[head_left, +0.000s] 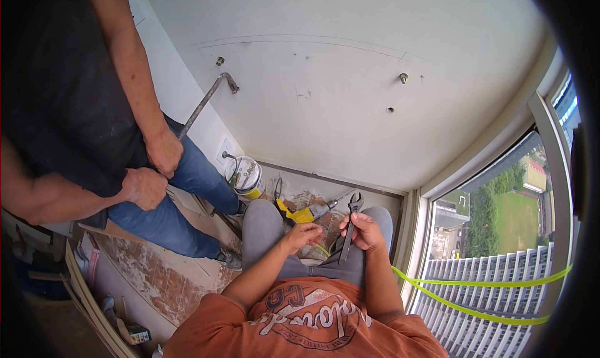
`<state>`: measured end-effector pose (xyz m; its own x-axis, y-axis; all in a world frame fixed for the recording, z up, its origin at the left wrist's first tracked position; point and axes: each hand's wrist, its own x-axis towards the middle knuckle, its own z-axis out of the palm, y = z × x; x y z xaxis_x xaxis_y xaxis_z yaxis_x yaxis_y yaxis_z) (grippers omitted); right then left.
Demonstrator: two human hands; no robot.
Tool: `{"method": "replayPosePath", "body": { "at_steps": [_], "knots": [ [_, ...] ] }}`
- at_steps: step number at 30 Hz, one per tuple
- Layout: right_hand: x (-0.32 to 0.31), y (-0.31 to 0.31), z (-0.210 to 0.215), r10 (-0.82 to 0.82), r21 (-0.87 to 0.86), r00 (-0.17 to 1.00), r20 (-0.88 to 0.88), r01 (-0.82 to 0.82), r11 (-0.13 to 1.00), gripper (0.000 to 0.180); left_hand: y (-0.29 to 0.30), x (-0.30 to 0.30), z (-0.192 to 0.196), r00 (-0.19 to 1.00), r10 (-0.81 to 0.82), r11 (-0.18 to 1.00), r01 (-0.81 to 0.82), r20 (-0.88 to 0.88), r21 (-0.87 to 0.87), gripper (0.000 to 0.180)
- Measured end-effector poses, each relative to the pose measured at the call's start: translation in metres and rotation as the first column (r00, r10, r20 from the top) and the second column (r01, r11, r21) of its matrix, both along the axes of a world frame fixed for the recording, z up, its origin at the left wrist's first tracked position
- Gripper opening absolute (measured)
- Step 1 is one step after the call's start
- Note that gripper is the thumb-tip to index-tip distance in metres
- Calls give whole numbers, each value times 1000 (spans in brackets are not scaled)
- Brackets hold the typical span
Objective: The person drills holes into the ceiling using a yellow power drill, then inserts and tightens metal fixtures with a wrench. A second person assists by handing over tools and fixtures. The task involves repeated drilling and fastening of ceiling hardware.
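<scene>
My right hand (364, 231) is closed around a dark adjustable wrench (345, 243), held upright above my lap with its jaws pointing away from me. To the left of it, my left hand (304, 237) hovers over my thighs, fingers loosely bent and apart from the wrench. I see nothing in that hand. Part of a yellow-green strap shows just below its fingers. Beyond my knees a yellow power drill (304, 214) lies on the floor, its bit toward the wall.
At left stands another person, hands (153, 170) together at the waist. A bent metal bar (203, 105) reaches the wall (325, 133), where bolts (403, 78) protrude. A white bucket (245, 177) stands in the corner. The yellow-green strap (487, 283) runs past the window at right.
</scene>
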<state>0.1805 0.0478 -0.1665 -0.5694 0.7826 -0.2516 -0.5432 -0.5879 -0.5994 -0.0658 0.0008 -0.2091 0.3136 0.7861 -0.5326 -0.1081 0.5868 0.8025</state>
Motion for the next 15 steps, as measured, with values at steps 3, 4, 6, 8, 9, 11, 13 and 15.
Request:
{"method": "replayPosePath", "body": {
  "at_steps": [3,4,6,8,9,11,13,15],
  "knots": [
    [0,0,-1,0,2,1000,3,0,1000,27,0,1,2,1000,0,1000,0,2,0,33],
    [1,0,-2,-1,2,1000,3,1,1000,27,0,0,2,1000,0,1000,0,2,0,33],
    [1,1,-2,3,3,1000,6,-3,1000,26,1,0,2,1000,-13,1000,13,-7,-8,34],
    [0,0,0,5,2,1000,5,-5,1000,26,1,-1,2,1000,-17,1000,17,-13,-10,34],
    [1,0,0,4,1,1000,4,-4,1000,25,1,-1,3,1000,-22,1000,22,-17,-12,35],
    [1,0,-1,3,3,1000,5,-3,1000,25,1,0,3,1000,-22,1000,22,-18,-10,35],
    [1,0,-1,3,4,1000,5,-3,1000,24,1,0,4,1000,-22,1000,22,-20,-9,36],
    [0,0,1,2,6,1000,9,-2,1000,24,1,-1,4,1000,-19,1000,19,-22,-9,36]
  ]
}}
